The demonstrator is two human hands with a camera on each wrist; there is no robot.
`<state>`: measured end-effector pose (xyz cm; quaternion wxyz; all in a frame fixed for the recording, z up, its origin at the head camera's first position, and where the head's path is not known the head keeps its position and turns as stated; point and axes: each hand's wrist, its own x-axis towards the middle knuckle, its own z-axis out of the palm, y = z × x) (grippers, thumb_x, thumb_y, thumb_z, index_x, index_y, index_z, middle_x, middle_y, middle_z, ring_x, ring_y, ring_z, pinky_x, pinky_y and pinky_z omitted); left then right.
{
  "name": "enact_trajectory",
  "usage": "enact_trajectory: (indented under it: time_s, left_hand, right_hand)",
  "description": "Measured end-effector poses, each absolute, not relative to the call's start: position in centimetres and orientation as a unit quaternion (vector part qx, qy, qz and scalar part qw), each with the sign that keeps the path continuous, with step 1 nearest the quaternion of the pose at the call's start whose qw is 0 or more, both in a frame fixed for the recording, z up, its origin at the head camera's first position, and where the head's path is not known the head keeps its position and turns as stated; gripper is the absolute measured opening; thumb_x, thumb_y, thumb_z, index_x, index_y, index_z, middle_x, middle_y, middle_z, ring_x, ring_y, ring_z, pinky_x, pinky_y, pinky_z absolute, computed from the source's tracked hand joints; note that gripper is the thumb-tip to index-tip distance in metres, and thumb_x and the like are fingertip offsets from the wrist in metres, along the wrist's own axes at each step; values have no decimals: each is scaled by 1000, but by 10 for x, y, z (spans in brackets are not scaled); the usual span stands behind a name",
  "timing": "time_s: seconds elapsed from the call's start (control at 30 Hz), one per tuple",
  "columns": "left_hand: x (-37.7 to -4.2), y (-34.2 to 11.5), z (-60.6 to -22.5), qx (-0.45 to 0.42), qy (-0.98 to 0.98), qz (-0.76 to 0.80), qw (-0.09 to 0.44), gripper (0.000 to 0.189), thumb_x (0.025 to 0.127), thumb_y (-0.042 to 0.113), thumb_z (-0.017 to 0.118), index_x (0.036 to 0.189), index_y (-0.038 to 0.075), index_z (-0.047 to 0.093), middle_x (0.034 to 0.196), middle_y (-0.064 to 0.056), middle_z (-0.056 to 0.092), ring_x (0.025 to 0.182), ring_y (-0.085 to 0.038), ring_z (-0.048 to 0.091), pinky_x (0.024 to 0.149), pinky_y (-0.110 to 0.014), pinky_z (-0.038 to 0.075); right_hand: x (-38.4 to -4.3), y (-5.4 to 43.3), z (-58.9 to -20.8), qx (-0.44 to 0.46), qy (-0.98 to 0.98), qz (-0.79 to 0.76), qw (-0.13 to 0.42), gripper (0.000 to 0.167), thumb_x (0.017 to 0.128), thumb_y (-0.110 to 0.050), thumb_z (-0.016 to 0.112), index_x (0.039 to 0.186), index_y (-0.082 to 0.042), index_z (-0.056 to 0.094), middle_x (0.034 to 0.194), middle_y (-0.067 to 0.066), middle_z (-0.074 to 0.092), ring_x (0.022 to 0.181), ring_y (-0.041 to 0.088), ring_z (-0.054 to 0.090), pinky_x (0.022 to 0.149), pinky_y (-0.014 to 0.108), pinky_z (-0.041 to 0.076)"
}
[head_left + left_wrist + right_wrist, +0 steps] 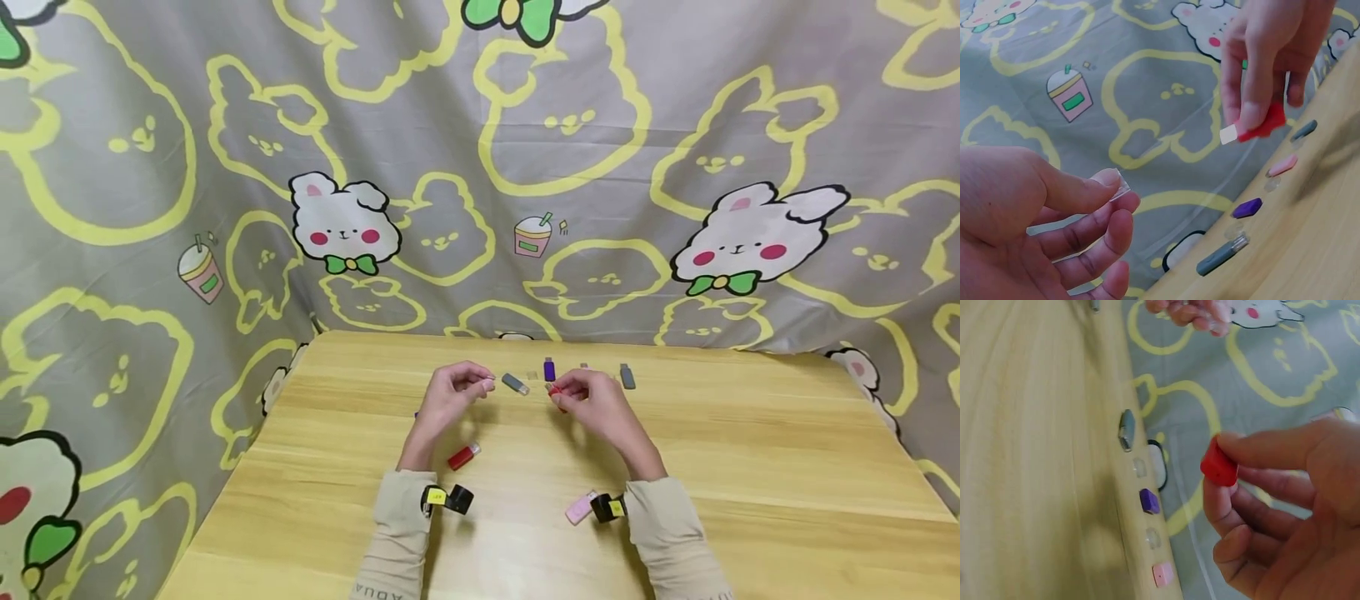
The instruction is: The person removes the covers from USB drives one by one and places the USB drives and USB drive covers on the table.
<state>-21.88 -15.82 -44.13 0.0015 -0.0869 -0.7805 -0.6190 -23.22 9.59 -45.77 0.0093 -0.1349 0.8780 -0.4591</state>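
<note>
My left hand [452, 398] pinches a small clear plastic cap [1122, 186] between thumb and index finger, above the table. To its right, my right hand [597, 402] holds a red USB stick [1264, 124] by its body. The stick's bare metal plug points toward the left hand, and cap and stick are apart. On the table between the hands lies a grey USB stick [514, 383] with its plug showing. Behind the right hand are a purple USB stick [549, 370] and a pink USB stick [1283, 165], the latter mostly hidden in the head view.
Two loose clear caps [1235, 230] lie among the sticks at the back. Another grey USB stick [627, 377] is at the back right. Nearer the front lie a second red USB stick [462, 457] and a pink one [579, 508]. A patterned curtain [450, 300] borders the wooden table [750, 450].
</note>
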Motion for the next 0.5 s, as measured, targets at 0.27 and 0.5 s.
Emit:
enact_trajectory:
  time_s: [0.27, 0.5]
  left_hand:
    - [-208, -158, -421, -95, -776, -623, 25, 11, 92, -9, 67, 101, -17, 67, 91, -34, 66, 69, -9, 58, 62, -21, 45]
    - [-209, -162, -423, -96, -771, -628, 26, 11, 92, -11, 68, 101, -16, 68, 91, -34, 67, 73, -21, 62, 63, -20, 46]
  right_hand:
    - [-278, 69, -447, -90, 895, -437, 20, 12, 91, -16, 79, 93, -4, 76, 86, 7, 73, 78, 21, 67, 67, 32, 50]
    - [-314, 38, -447, -65, 926, -368, 44, 15, 89, -21, 80, 93, -7, 78, 90, 8, 75, 78, 24, 63, 68, 35, 52]
